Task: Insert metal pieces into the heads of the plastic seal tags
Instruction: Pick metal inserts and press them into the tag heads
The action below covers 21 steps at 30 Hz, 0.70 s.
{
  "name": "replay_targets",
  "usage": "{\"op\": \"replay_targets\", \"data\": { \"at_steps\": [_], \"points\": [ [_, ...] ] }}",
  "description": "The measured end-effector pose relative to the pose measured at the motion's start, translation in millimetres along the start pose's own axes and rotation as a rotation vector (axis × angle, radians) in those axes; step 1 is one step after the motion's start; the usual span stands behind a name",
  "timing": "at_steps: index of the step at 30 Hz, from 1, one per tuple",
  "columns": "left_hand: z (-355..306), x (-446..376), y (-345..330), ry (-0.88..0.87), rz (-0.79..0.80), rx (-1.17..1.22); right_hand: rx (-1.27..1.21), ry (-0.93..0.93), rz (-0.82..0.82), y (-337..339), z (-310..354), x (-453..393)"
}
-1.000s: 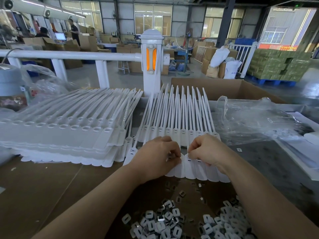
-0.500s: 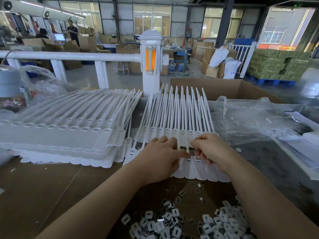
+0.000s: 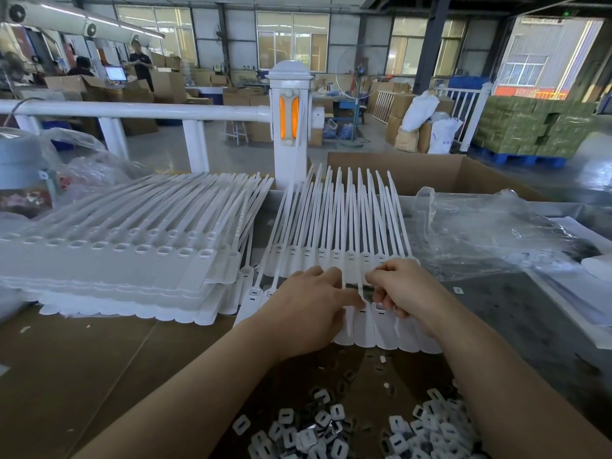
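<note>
A row of white plastic seal tags (image 3: pixel 366 332) lies side by side on the table, straps pointing away from me. My left hand (image 3: pixel 308 309) lies over the tags' heads, with its fingers stretched to the right and pressing on them. My right hand (image 3: pixel 405 289) is right beside it. Its fingers are curled and pinch at the head of one tag, and whatever small piece is between the fingertips is hidden. Loose metal pieces (image 3: pixel 318 429) lie in a heap near me, with a second heap of metal pieces (image 3: pixel 433 432) to the right.
A tall stack of more white tags (image 3: pixel 116 270) fills the left of the brown cardboard surface (image 3: pixel 82 359). A crumpled clear plastic bag (image 3: pixel 490 233) lies to the right, and an open cardboard box (image 3: pixel 430 170) stands behind it. A white railing post (image 3: pixel 288 127) rises behind the tags.
My left hand's fingers went from curled to stretched out over the tag heads. Both hands shifted slightly away from me along the row.
</note>
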<state>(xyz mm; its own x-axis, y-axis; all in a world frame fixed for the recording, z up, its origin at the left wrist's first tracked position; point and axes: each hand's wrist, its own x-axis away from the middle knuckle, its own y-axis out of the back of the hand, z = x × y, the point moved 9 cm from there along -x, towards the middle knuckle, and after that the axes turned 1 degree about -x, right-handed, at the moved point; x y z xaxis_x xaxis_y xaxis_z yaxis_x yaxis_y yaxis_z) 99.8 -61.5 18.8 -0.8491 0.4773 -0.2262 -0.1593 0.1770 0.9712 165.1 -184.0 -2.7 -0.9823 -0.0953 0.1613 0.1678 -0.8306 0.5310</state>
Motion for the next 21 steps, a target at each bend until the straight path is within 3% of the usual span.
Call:
{"op": "replay_targets", "data": {
  "at_steps": [13, 17, 21],
  "points": [
    [2, -1, -3, 0.041, 0.041, 0.053, -0.071, 0.022, -0.055, 1, -1, 1],
    [7, 0, -3, 0.052, 0.130, 0.072, -0.059, 0.037, -0.056, 2, -1, 0],
    [7, 3, 9, 0.088, 0.195, 0.260, -0.090, 0.028, -0.053, 3, -3, -1]
  ]
}}
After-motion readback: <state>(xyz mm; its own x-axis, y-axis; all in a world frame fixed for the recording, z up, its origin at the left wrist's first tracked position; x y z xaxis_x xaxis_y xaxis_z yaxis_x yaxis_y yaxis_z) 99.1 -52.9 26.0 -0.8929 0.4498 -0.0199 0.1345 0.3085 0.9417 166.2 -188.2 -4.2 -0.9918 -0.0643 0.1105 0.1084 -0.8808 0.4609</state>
